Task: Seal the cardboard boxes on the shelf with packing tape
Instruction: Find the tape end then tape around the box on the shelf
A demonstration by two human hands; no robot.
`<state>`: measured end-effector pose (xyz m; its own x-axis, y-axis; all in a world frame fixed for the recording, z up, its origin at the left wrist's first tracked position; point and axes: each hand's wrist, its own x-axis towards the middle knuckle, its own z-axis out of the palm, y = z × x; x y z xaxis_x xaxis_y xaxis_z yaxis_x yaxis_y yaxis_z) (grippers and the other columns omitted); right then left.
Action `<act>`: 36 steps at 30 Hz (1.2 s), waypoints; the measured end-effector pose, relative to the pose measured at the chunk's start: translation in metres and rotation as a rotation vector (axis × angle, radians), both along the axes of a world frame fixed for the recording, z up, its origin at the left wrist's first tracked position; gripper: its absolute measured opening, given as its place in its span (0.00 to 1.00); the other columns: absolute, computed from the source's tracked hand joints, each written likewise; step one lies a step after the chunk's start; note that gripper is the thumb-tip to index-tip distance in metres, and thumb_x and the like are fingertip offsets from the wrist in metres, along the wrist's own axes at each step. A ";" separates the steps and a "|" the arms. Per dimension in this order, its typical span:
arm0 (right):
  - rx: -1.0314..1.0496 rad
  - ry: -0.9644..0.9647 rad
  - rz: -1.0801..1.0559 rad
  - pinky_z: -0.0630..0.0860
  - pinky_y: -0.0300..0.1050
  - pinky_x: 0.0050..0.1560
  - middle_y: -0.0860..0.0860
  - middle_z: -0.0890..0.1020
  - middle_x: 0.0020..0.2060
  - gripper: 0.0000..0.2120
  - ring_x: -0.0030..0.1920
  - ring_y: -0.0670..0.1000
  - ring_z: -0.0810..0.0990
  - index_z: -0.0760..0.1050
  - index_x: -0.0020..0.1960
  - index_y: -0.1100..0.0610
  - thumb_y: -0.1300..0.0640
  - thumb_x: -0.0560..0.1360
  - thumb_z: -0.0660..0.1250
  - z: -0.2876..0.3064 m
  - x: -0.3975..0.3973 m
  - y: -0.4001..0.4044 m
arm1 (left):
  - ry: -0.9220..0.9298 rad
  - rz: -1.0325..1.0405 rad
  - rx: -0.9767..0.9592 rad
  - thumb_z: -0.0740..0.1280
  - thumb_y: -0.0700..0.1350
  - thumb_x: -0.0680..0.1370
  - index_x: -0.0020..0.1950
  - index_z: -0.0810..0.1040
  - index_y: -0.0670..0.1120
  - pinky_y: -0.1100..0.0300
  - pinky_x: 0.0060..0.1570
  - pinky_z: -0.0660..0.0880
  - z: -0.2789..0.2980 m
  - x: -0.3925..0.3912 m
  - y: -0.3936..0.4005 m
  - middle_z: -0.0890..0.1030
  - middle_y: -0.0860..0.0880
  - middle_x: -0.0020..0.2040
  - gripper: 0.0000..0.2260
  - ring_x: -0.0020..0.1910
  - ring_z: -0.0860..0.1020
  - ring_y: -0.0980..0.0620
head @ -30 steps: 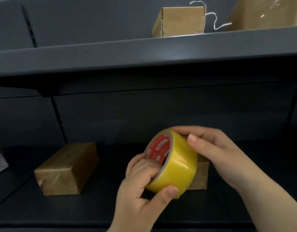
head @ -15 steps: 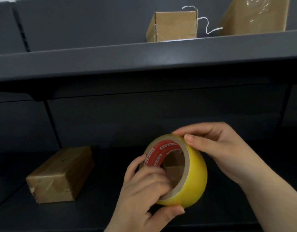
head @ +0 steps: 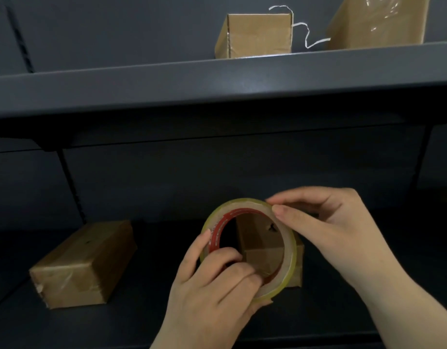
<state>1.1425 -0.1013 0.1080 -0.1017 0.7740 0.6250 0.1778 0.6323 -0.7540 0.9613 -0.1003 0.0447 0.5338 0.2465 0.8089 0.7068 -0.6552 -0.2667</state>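
Observation:
A yellowish roll of packing tape (head: pixel 289 245) with a red inner core faces me, hole toward the camera. My left hand (head: pixel 212 295) grips its lower left, fingers hooked through the hole. My right hand (head: pixel 325 230) pinches the roll's upper right edge with thumb and fingertips. Through and behind the roll stands a small cardboard box (head: pixel 261 250) on the lower shelf. A taped cardboard box (head: pixel 86 265) lies at the lower left. On the upper shelf stand two more cardboard boxes, one in the middle (head: pixel 257 34) and one at the right (head: pixel 378 21).
The dark upper shelf board (head: pixel 217 84) juts out overhead, above both hands. A white curled strip (head: pixel 308 34) hangs between the two upper boxes. The lower shelf surface (head: pixel 147 318) lies dark around the boxes. A slotted upright (head: pixel 71 185) runs at the back left.
The tape roll has turned from side-on to face me, so its hole now shows the box behind. My right hand's fingers have slid to the roll's top edge. The view has shifted slightly.

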 end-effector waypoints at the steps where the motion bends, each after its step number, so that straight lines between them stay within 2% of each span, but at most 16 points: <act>1: -0.008 0.009 0.001 0.79 0.35 0.40 0.44 0.85 0.38 0.13 0.41 0.44 0.84 0.83 0.42 0.47 0.45 0.61 0.68 -0.001 0.000 0.001 | 0.011 0.006 -0.005 0.65 0.53 0.71 0.35 0.83 0.53 0.53 0.67 0.58 -0.001 0.000 0.001 0.84 0.57 0.37 0.10 0.48 0.74 0.58; 5: -0.043 0.042 -0.010 0.80 0.39 0.41 0.47 0.86 0.38 0.13 0.40 0.46 0.84 0.84 0.43 0.47 0.45 0.61 0.68 -0.005 0.002 0.006 | 0.028 0.014 -0.019 0.65 0.53 0.71 0.36 0.83 0.53 0.53 0.67 0.58 -0.003 -0.001 0.003 0.84 0.57 0.37 0.09 0.48 0.74 0.58; 7: -0.052 0.020 -0.030 0.81 0.41 0.42 0.46 0.86 0.38 0.10 0.41 0.46 0.84 0.84 0.42 0.48 0.48 0.63 0.70 -0.007 0.003 0.007 | 0.045 0.024 -0.024 0.65 0.53 0.71 0.36 0.83 0.53 0.53 0.67 0.58 -0.004 0.000 0.004 0.84 0.57 0.37 0.09 0.48 0.74 0.58; 10: -0.088 0.013 -0.103 0.79 0.44 0.42 0.46 0.85 0.37 0.05 0.40 0.45 0.84 0.84 0.41 0.50 0.54 0.66 0.70 -0.010 0.004 0.012 | 0.063 0.043 -0.019 0.65 0.52 0.71 0.36 0.83 0.53 0.52 0.66 0.61 -0.004 0.001 0.004 0.83 0.57 0.37 0.09 0.46 0.80 0.57; 12: -0.107 -0.019 -0.143 0.78 0.43 0.41 0.46 0.85 0.36 0.04 0.38 0.45 0.83 0.82 0.39 0.50 0.53 0.66 0.70 -0.011 0.004 0.014 | 0.089 0.060 -0.005 0.65 0.51 0.71 0.35 0.83 0.53 0.51 0.64 0.63 -0.004 0.001 0.005 0.84 0.57 0.36 0.09 0.43 0.82 0.56; 17: -0.152 -0.173 -0.202 0.76 0.53 0.40 0.52 0.78 0.29 0.12 0.34 0.53 0.78 0.76 0.32 0.56 0.48 0.67 0.65 -0.013 0.007 0.016 | 0.129 0.075 0.001 0.66 0.49 0.70 0.35 0.82 0.53 0.51 0.62 0.65 -0.006 0.002 0.007 0.83 0.56 0.36 0.07 0.42 0.83 0.55; 19: -0.170 -0.213 -0.180 0.74 0.55 0.42 0.54 0.75 0.30 0.15 0.36 0.54 0.76 0.74 0.33 0.60 0.48 0.69 0.62 -0.013 0.006 0.018 | 0.142 0.082 -0.013 0.66 0.49 0.70 0.35 0.82 0.53 0.51 0.63 0.64 -0.007 0.001 0.007 0.83 0.56 0.36 0.07 0.42 0.83 0.55; 22: -0.161 -0.263 -0.190 0.73 0.52 0.42 0.54 0.74 0.32 0.16 0.35 0.50 0.75 0.73 0.33 0.62 0.52 0.73 0.61 -0.010 0.007 0.021 | 0.148 0.092 -0.025 0.68 0.48 0.69 0.35 0.82 0.53 0.51 0.64 0.63 -0.006 0.001 0.007 0.83 0.56 0.36 0.04 0.43 0.82 0.55; 24: -0.183 -0.236 -0.178 0.75 0.59 0.47 0.57 0.74 0.32 0.17 0.37 0.54 0.76 0.71 0.33 0.65 0.52 0.73 0.59 -0.009 0.007 0.023 | 0.146 0.093 -0.031 0.70 0.47 0.68 0.36 0.82 0.53 0.51 0.65 0.62 -0.006 0.002 0.007 0.83 0.56 0.36 0.02 0.43 0.82 0.55; 25: -0.196 -0.228 -0.172 0.74 0.61 0.48 0.58 0.74 0.32 0.19 0.38 0.56 0.76 0.71 0.34 0.65 0.49 0.73 0.58 -0.008 0.007 0.023 | 0.147 0.093 -0.033 0.70 0.47 0.68 0.36 0.82 0.52 0.51 0.65 0.62 -0.006 0.002 0.007 0.83 0.56 0.36 0.02 0.43 0.82 0.55; 27: -0.196 -0.271 -0.178 0.74 0.56 0.44 0.57 0.74 0.30 0.24 0.35 0.55 0.76 0.72 0.33 0.64 0.41 0.70 0.61 -0.007 0.006 0.022 | 0.152 0.093 -0.030 0.70 0.47 0.68 0.35 0.82 0.52 0.52 0.65 0.62 -0.005 0.003 0.007 0.83 0.56 0.36 0.02 0.43 0.82 0.55; 28: -0.186 -0.305 -0.186 0.74 0.53 0.40 0.55 0.74 0.28 0.24 0.32 0.53 0.76 0.73 0.33 0.61 0.38 0.68 0.62 -0.007 0.006 0.022 | 0.150 0.091 -0.029 0.70 0.47 0.68 0.35 0.82 0.53 0.52 0.65 0.62 -0.005 0.003 0.008 0.83 0.56 0.36 0.02 0.42 0.82 0.55; 30: -0.174 -0.331 -0.188 0.75 0.53 0.38 0.53 0.76 0.28 0.20 0.32 0.53 0.76 0.74 0.32 0.57 0.40 0.68 0.64 -0.008 0.006 0.021 | 0.146 0.084 -0.038 0.70 0.47 0.68 0.35 0.82 0.53 0.52 0.64 0.62 -0.006 0.002 0.008 0.83 0.56 0.36 0.03 0.42 0.82 0.55; 36: -0.189 -0.271 -0.105 0.74 0.61 0.47 0.60 0.77 0.34 0.15 0.39 0.60 0.77 0.75 0.36 0.59 0.48 0.72 0.65 -0.013 0.011 0.025 | 0.137 0.076 -0.037 0.66 0.48 0.70 0.36 0.82 0.52 0.51 0.64 0.62 -0.006 0.000 0.011 0.83 0.56 0.37 0.06 0.43 0.82 0.55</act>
